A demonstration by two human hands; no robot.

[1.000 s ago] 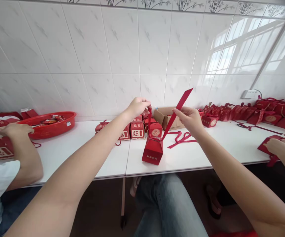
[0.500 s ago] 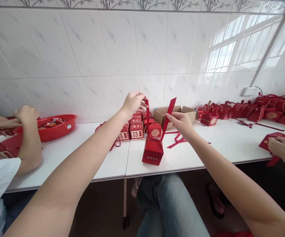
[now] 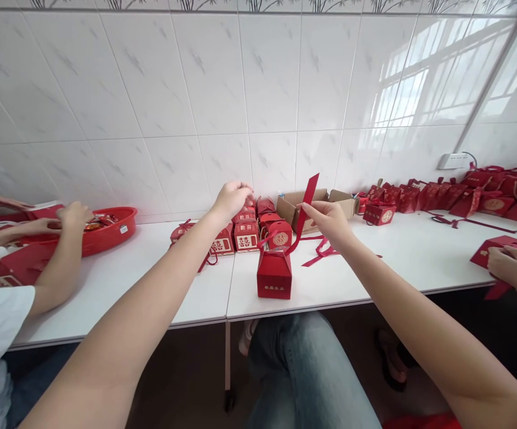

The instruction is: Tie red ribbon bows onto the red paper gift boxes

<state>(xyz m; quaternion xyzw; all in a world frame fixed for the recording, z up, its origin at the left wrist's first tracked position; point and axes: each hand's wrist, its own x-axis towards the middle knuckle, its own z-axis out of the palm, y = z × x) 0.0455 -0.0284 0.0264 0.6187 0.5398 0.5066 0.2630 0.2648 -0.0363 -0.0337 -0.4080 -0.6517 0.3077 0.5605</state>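
Note:
A small red gift box (image 3: 274, 280) with gold characters on its front stands upright near the table's front edge. From its top a red ribbon (image 3: 300, 229) rises on the right side, pinched near its upper end by the fingers of my right hand (image 3: 327, 219). The ribbon's other end droops beside the box's top left. Up and to the left of the box, my left hand (image 3: 232, 199) hovers with its fingers apart, holding nothing visible. Right behind the box stand several finished red boxes (image 3: 246, 233), some printed with gold patterns.
Behind my right hand is an open cardboard box (image 3: 288, 205). Loose ribbons (image 3: 323, 253) lie on the white table (image 3: 195, 292). At left, a co-worker's hands reach by a red basin (image 3: 110, 235); at right, another's hand (image 3: 513, 265) holds a red box. Red boxes line the wall.
My left hand has let go of its ribbon end, which has dropped beside the box, and moved slightly left and down. The gift box now sits straighter. The left co-worker's hands have shifted.

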